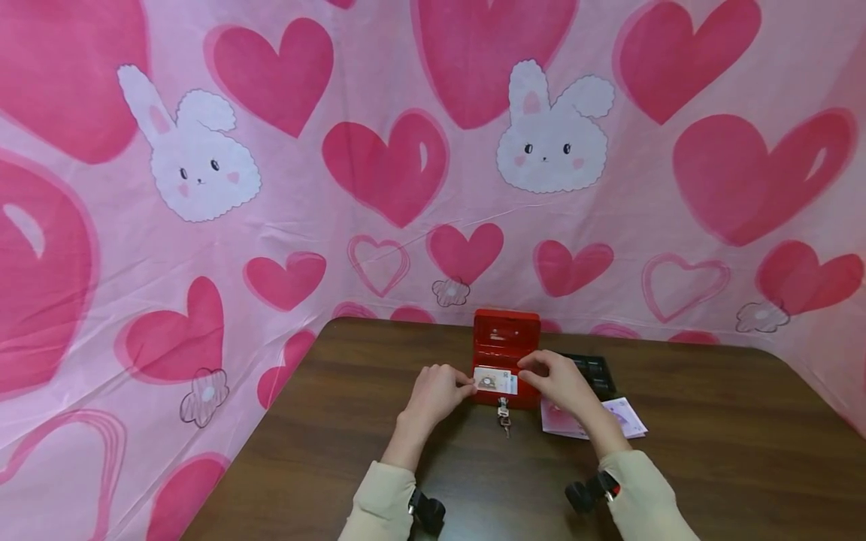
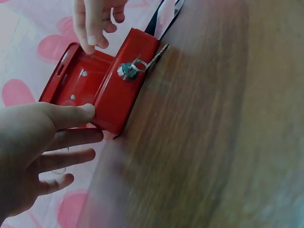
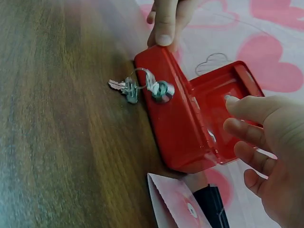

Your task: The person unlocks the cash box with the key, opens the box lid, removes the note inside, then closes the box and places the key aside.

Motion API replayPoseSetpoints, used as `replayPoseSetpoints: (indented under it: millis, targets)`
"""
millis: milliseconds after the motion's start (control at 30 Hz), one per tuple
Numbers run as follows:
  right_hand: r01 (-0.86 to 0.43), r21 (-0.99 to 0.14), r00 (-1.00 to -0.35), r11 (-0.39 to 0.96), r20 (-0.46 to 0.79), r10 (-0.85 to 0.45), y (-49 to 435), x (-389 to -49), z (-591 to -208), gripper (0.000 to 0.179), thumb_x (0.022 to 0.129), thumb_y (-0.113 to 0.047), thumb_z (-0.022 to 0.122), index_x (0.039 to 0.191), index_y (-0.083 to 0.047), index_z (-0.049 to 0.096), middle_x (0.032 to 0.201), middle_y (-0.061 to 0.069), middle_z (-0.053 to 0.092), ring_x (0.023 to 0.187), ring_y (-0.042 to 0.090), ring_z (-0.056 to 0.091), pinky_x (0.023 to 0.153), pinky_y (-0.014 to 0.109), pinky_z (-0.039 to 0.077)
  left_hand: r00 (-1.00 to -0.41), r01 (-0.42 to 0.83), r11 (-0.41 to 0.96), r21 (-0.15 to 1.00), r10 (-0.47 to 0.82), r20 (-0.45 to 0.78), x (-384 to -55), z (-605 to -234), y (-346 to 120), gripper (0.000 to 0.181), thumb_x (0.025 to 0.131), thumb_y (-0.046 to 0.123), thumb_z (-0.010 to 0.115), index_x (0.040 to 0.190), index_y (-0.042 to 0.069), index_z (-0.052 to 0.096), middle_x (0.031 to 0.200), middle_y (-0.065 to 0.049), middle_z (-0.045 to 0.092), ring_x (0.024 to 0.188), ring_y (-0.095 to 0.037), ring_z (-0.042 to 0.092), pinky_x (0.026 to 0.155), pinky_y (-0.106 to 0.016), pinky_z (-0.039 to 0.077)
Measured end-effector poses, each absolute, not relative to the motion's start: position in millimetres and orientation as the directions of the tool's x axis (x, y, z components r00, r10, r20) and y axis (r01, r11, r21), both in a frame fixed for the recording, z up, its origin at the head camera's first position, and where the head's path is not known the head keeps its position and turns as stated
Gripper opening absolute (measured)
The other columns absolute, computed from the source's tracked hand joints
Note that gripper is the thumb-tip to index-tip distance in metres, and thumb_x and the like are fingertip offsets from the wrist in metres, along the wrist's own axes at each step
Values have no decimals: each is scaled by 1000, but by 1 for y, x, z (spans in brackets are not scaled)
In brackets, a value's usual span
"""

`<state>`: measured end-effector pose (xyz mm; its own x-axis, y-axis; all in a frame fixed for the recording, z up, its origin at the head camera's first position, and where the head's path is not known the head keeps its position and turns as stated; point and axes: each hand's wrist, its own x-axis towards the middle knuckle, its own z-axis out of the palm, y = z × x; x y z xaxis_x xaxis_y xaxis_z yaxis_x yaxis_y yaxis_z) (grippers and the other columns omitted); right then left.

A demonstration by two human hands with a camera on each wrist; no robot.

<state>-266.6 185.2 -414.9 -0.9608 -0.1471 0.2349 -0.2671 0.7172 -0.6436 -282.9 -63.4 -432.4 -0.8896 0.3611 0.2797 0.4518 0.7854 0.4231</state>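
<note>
The red cash box (image 1: pixel 507 361) stands with its lid raised, a key in its front lock and another hanging from the ring (image 1: pixel 504 421). A pale banknote (image 1: pixel 494 380) lies in it, with a bluish edge showing at its right. My left hand (image 1: pixel 435 394) touches the left end of the box, thumb at the rim, other fingers spread in the left wrist view. My right hand (image 1: pixel 556 379) hovers over the box's right side, thumb and fingers loosely bent and apart, with nothing between them in the right wrist view.
To the right of the box lie folded pink banknotes (image 1: pixel 625 418), partly under my right forearm. A black compartment tray (image 1: pixel 595 373) sits behind them. Brown wooden tabletop (image 1: pixel 304 466) surrounds everything, with a pink heart-patterned cloth (image 1: pixel 386 158) hanging at the back.
</note>
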Motion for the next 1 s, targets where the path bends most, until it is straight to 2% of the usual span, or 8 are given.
replayPoseSetpoints:
  millis: [233,600,767,900,1000]
  targets:
    - [-260,-611,-964,748,208,-165,178,-275,-420,18,91,-22,71,106,-14,73,109,9,72,97,25,62,93,52,52,-892,451,773,446,371,259,-281,-430,-63,18,87,33,77,100,21,82,93,4,79,76,-11,65,67,-22,48]
    - [-222,-596,-975,772,133,-178,170,-284,-422,19,89,-21,73,106,-11,73,102,6,72,91,21,62,88,46,55,-890,456,765,454,383,248,-280,-428,-65,18,87,34,76,99,22,82,94,5,79,82,-14,68,71,-24,50]
    - [-219,-574,-976,789,123,-182,167,-286,-422,22,88,-21,74,108,-11,73,103,6,73,95,22,64,90,48,54,-890,455,756,471,386,242,-280,-429,-65,18,88,33,76,99,21,82,95,4,79,83,-14,68,74,-26,51]
    - [-202,-563,-979,801,96,-179,165,-289,-423,29,86,-22,76,113,-12,73,110,7,73,101,25,64,93,51,53,-889,458,754,471,385,247,-280,-429,-65,17,88,32,76,99,21,82,94,5,79,86,-15,70,77,-29,52]
    - [-207,-541,-978,815,87,-191,163,-291,-424,32,85,-23,77,115,-12,73,115,9,72,108,29,62,100,55,47,-890,455,755,473,383,246,-280,-429,-66,17,88,32,75,99,21,82,95,4,79,86,-15,69,77,-29,52]
